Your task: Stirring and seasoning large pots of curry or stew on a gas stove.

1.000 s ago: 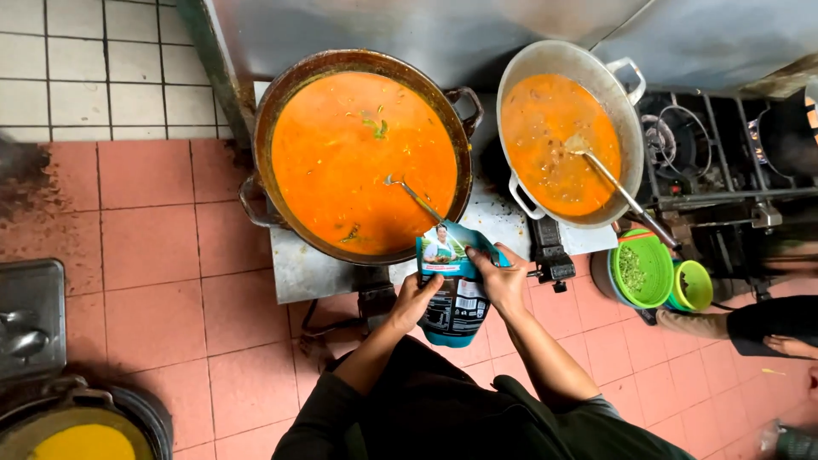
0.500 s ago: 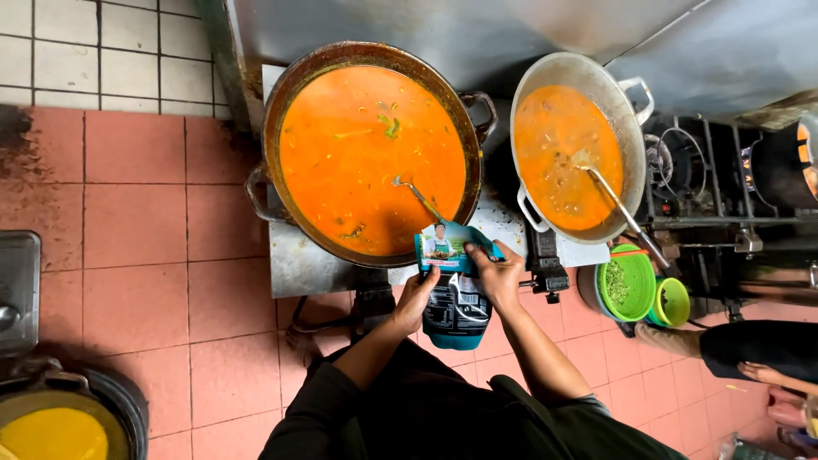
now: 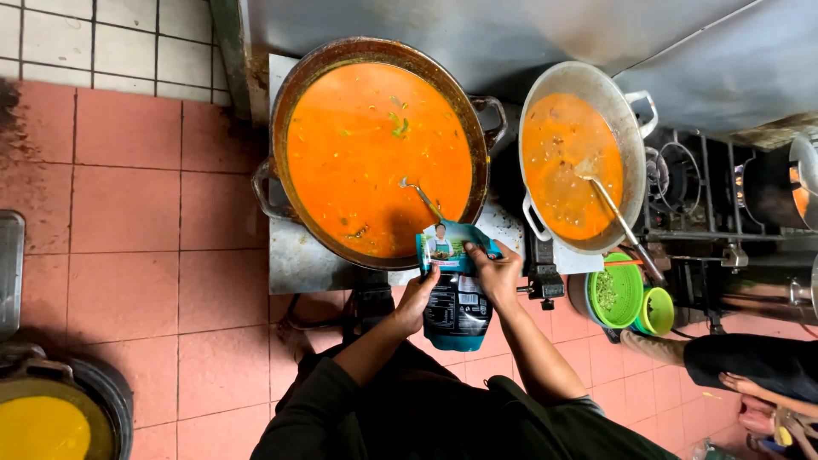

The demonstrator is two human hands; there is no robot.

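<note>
Over the stove's front edge, both hands grip a teal and black pouch [image 3: 457, 298] by its top: the left hand [image 3: 419, 300] pinches the left corner, the right hand [image 3: 497, 273] the right. Just beyond the pouch sits a wide pot [image 3: 290, 111] of orange curry, a ladle [image 3: 421, 194] resting in it. To the right, a pale wok [image 3: 635, 136] holds more curry and a spoon [image 3: 615, 213]. Two green bowls [image 3: 626, 294] stand near the wok's front. Red tiles [image 3: 128, 213] cover the floor to the left.
</note>
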